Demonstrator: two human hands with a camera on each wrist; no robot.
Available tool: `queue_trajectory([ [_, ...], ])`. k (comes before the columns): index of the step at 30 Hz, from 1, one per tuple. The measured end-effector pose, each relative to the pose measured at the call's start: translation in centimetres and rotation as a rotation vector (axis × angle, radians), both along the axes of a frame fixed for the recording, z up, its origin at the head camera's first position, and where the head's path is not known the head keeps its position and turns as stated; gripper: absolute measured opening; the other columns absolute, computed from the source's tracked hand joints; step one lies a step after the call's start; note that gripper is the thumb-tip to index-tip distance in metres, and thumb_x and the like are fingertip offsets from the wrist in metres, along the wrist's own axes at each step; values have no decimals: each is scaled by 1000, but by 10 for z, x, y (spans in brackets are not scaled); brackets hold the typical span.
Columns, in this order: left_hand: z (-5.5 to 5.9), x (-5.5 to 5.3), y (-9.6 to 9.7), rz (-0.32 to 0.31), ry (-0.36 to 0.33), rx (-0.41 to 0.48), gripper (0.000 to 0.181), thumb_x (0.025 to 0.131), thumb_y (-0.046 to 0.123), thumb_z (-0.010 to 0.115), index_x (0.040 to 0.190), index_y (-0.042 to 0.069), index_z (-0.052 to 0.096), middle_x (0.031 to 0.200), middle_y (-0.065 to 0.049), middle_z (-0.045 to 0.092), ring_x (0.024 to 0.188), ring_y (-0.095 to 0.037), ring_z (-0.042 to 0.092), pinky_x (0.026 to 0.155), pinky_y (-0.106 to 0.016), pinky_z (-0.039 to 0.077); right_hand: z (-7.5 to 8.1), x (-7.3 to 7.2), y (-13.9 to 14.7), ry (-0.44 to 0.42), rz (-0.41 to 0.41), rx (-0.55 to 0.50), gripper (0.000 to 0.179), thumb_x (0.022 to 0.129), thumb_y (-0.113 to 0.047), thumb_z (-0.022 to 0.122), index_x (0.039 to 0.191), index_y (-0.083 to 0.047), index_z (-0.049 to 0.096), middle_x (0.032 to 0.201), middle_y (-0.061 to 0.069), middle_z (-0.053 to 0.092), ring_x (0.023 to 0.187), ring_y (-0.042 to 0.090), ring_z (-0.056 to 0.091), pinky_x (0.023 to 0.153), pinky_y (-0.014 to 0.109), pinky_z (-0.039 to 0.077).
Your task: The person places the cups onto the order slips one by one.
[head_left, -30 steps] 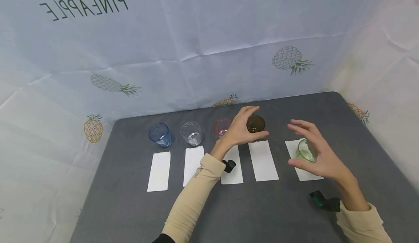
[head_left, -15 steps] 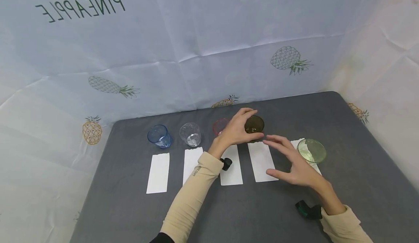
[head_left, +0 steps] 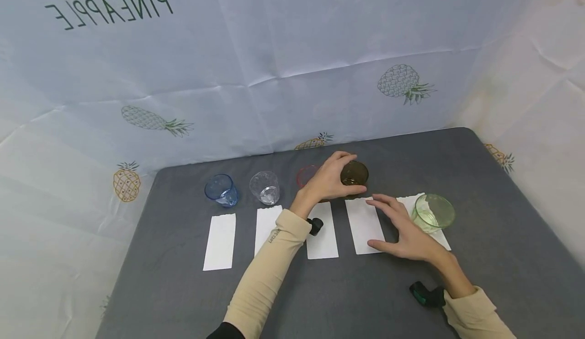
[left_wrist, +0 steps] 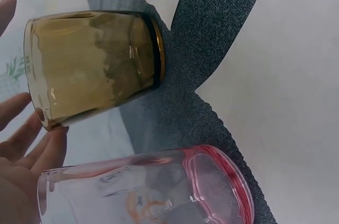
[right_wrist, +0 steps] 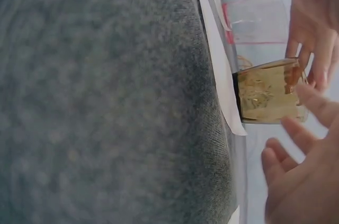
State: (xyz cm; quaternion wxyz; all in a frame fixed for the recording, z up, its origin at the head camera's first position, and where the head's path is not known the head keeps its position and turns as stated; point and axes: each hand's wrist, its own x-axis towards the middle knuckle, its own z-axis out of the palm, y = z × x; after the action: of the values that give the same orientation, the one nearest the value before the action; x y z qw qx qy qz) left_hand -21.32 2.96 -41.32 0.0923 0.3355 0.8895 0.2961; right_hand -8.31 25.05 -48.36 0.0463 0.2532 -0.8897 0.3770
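Brown glass (head_left: 354, 174): standing upright on the grey desk (head_left: 173, 278), fourth in a row running blue glass (head_left: 221, 190), clear glass (head_left: 265, 187), red glass (head_left: 306, 175), brown, green glass (head_left: 433, 212). White paper strips (head_left: 220, 234) are lying in front of the glasses. Left hand (head_left: 327, 181) is curling its grip round the brown glass. Right hand (head_left: 404, 229), fingers spread, is resting on the paper strip (head_left: 363, 225) below the brown glass, just beside the green glass.

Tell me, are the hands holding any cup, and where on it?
The left hand holds the brown cup around its side. The right hand holds nothing, lying open by a paper strip.
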Motion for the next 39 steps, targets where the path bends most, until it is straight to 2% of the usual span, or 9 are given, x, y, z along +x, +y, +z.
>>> queue_trajectory([
  [3,0,-1,0,-2,-7,-10,84,87,42,80,155,9,43,158,-11,42,145,-27,46,118,-43,44,-5,-1,2,-10,-1,8,89,75,-25,90,149,-2,45,153,21,38,136,39,37,100,48,34],
  [9,1,-2,1,-4,-13,-22,83,87,41,80,154,9,44,157,-11,44,144,-28,48,117,-43,45,-16,-1,3,-70,-45,40,92,74,-29,90,148,2,43,151,24,38,135,44,38,101,60,35],
  [12,1,-3,1,-3,-12,-33,82,87,41,80,154,9,45,156,-11,45,143,-28,48,116,-44,46,-18,-1,4,-73,-66,62,92,74,-29,90,147,3,44,148,24,40,134,44,39,101,60,36],
  [19,0,-5,0,-6,-22,-34,82,87,41,81,153,6,46,155,-12,47,143,-30,48,116,-45,46,-18,2,5,-73,-62,90,84,75,-30,89,143,1,49,147,22,42,133,41,41,101,52,36],
  [30,0,-7,1,3,-24,-48,83,86,41,82,152,6,47,155,-13,46,144,-32,46,116,-46,45,-13,6,5,-91,-59,129,90,75,-36,90,144,4,49,150,23,40,137,43,39,102,60,39],
  [39,1,-5,4,23,-14,-89,87,85,43,83,153,3,46,155,-14,47,143,-32,48,115,-45,46,-10,7,4,-116,-57,111,92,73,-36,91,144,4,49,150,24,40,138,46,38,104,65,39],
])
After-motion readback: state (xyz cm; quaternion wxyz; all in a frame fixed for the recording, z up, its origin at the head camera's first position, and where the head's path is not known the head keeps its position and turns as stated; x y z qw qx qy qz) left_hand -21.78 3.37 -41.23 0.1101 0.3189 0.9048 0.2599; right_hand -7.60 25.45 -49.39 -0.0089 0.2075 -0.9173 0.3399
